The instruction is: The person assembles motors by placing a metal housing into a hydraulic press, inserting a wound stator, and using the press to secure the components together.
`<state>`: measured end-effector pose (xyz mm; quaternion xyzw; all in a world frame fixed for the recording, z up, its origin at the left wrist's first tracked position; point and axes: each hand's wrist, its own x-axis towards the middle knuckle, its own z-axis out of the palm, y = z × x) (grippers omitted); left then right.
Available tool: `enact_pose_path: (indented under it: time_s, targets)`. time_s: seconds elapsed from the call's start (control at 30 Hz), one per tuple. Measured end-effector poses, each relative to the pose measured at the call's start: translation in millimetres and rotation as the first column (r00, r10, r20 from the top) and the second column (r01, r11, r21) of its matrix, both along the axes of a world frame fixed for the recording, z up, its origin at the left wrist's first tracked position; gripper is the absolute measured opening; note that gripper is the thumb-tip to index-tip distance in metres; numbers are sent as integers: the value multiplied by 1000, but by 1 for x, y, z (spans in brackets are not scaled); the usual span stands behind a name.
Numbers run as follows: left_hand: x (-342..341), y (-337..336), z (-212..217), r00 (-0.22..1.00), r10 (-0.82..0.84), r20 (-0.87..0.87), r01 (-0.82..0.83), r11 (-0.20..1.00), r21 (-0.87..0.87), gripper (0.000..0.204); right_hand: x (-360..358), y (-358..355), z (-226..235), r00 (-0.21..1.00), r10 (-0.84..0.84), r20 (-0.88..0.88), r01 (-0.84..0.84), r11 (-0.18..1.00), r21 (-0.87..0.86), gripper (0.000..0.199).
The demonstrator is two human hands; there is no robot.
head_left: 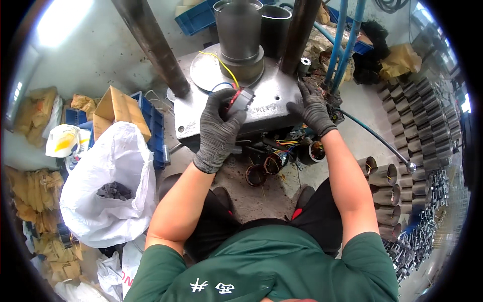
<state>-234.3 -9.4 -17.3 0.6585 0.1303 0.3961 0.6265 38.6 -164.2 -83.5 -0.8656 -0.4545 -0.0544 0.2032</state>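
My left hand (216, 133), in a dark grey knit glove, is closed round what looks like a motor stator (242, 101), a grey metal body with red showing at its side. A yellow wire (221, 61) and a blue wire rise from it. It is held above the near part of a steel press table (271, 98). Behind it, a thick metal cylinder (239, 38) stands on a round plate (198, 70). My right hand (316, 111), gloved alike, rests on the table's right edge with its fingers apart, holding nothing.
Two steel posts (153, 48) (299, 38) rise from the table. Below its front edge lie wound parts and tubes (255, 174). A white sack (108, 191) and cardboard box (121, 113) stand left. Stacked metal tubes (420, 126) and many bolts (415, 251) fill the right.
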Motion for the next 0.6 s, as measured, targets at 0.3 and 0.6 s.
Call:
enact_pose_path:
  time_s: [0.3,0.6]
  targets:
    - [-4,-21,8,891,-315,326,439,782,-443,61,-131,1,53,345,726,-595,-168,671,722,121]
    - [4,-39,12,846,-483,227,529,814,-240,56,-121,-11,37,46,690,-723,187,705,684,92]
